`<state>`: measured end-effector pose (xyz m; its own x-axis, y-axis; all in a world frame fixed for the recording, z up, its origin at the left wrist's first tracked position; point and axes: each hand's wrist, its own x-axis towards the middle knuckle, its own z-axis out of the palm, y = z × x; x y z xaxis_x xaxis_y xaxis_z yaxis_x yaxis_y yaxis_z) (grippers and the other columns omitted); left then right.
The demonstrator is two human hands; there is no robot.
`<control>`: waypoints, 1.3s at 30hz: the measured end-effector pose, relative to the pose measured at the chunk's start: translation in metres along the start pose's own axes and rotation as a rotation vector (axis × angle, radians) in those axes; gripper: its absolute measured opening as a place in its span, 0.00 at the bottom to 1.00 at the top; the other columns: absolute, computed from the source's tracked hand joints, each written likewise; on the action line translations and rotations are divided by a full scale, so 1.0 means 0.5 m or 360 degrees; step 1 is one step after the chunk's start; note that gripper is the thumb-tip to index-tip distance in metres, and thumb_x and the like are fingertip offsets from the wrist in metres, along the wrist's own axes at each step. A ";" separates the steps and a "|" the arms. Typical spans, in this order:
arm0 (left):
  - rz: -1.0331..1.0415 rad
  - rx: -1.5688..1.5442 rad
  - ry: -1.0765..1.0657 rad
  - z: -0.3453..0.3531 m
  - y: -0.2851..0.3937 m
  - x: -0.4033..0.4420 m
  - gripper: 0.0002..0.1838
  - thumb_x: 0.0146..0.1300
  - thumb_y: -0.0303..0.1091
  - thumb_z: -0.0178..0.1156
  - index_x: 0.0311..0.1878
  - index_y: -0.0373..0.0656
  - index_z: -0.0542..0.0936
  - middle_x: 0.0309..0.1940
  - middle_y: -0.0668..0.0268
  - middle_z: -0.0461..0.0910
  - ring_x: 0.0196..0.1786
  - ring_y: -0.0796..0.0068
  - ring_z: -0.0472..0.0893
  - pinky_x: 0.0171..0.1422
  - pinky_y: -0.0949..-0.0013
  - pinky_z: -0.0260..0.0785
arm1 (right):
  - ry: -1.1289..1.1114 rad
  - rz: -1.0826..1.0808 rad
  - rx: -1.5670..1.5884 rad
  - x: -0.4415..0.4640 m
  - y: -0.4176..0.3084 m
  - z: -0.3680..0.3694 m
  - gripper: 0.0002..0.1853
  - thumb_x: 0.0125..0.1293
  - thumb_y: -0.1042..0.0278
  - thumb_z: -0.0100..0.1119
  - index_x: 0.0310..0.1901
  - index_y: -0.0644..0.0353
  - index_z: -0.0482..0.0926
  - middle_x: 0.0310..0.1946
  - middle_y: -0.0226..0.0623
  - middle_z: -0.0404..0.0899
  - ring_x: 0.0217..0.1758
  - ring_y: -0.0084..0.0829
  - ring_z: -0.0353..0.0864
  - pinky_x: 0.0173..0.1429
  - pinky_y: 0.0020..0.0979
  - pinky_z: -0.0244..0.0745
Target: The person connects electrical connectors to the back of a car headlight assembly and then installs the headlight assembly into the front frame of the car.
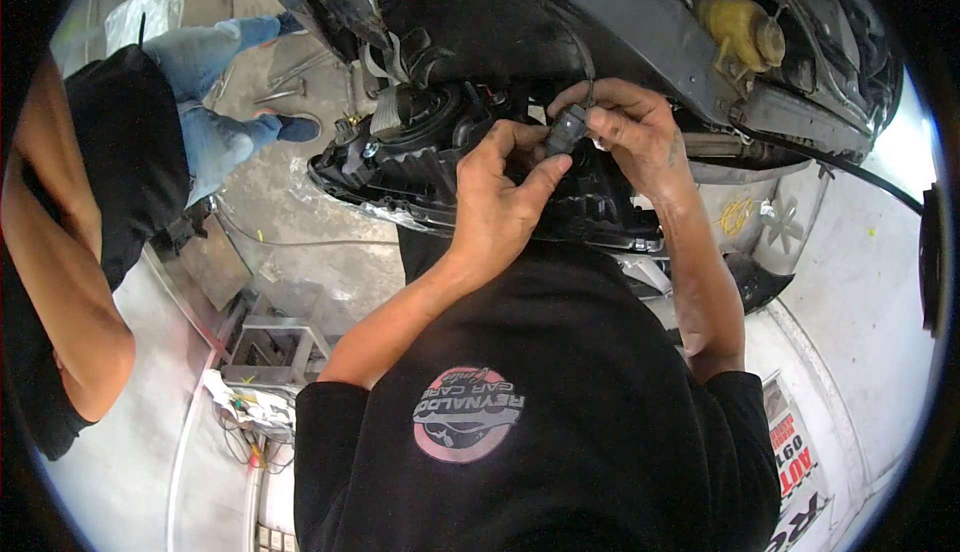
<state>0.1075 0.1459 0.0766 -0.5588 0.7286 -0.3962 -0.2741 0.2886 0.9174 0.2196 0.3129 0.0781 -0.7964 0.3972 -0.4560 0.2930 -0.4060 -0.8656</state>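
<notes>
A black electrical connector (pixel 567 132) is pinched between my two hands, in front of the car's dark body panel. My left hand (pixel 500 187) has thumb and fingertips closed on its lower left side. Gripping its upper right side, my right hand (pixel 635 132) has the thumb on the front and fingers behind. A thin cable (pixel 588 62) runs up from the connector. Below and to the left lies a black headlight assembly (pixel 425 147), with a grey strap (pixel 388 110) over its back. The connector's far side is hidden by my fingers.
Another person (pixel 130 142) with bent arms stands at the left. A yellowish fluid reservoir (pixel 738 34) sits in the car at upper right. Tools (pixel 290 74) lie on the floor, and a metal frame stool (pixel 272 347) stands at lower left. A black hose (pixel 850 167) crosses at right.
</notes>
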 end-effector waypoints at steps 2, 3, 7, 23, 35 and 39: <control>-0.0060 -0.0034 -0.0025 0.000 -0.001 0.001 0.12 0.61 0.26 0.70 0.43 0.31 0.80 0.29 0.62 0.82 0.31 0.78 0.78 0.39 0.71 0.72 | 0.0064 0.0001 0.0014 -0.002 0.005 0.002 0.17 0.67 0.66 0.63 0.51 0.70 0.83 0.46 0.41 0.87 0.52 0.31 0.84 0.60 0.33 0.77; -0.0050 -0.0038 -0.0021 0.000 -0.002 0.002 0.12 0.61 0.26 0.70 0.43 0.31 0.80 0.29 0.62 0.82 0.31 0.78 0.78 0.39 0.71 0.72 | 0.0079 0.0004 -0.0001 -0.002 0.007 0.002 0.16 0.67 0.67 0.63 0.51 0.70 0.83 0.47 0.41 0.87 0.52 0.31 0.84 0.61 0.33 0.77; 0.0005 -0.0069 0.0020 0.005 -0.013 0.003 0.12 0.61 0.27 0.70 0.43 0.31 0.80 0.29 0.62 0.82 0.31 0.78 0.78 0.39 0.70 0.72 | 0.0136 -0.0031 0.0047 -0.001 0.016 0.010 0.15 0.68 0.69 0.60 0.51 0.70 0.83 0.48 0.41 0.86 0.53 0.31 0.84 0.62 0.33 0.76; 0.0088 -0.0080 0.0069 0.009 -0.025 -0.007 0.12 0.61 0.24 0.70 0.45 0.33 0.80 0.31 0.63 0.81 0.33 0.79 0.78 0.40 0.72 0.71 | 0.0083 -0.0005 0.0237 -0.005 0.011 0.020 0.17 0.67 0.70 0.58 0.53 0.72 0.81 0.49 0.45 0.86 0.54 0.35 0.84 0.65 0.34 0.76; -0.0080 -0.0111 0.0013 -0.003 -0.007 -0.010 0.16 0.63 0.30 0.73 0.48 0.33 0.80 0.37 0.65 0.84 0.39 0.81 0.79 0.47 0.75 0.72 | 0.0137 -0.0070 -0.0065 0.004 0.005 0.020 0.15 0.67 0.68 0.63 0.51 0.67 0.86 0.44 0.37 0.89 0.51 0.27 0.85 0.62 0.30 0.76; -0.0123 -0.0087 0.0021 -0.002 0.003 -0.011 0.15 0.62 0.29 0.73 0.47 0.33 0.81 0.36 0.66 0.84 0.38 0.82 0.79 0.46 0.75 0.72 | 0.0113 -0.0002 -0.0016 0.003 0.008 0.012 0.15 0.68 0.67 0.62 0.51 0.66 0.85 0.44 0.37 0.89 0.49 0.27 0.85 0.58 0.30 0.77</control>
<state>0.1096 0.1419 0.0799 -0.5445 0.6971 -0.4665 -0.3590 0.3089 0.8807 0.2163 0.3068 0.0750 -0.7573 0.4553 -0.4682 0.2976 -0.3976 -0.8680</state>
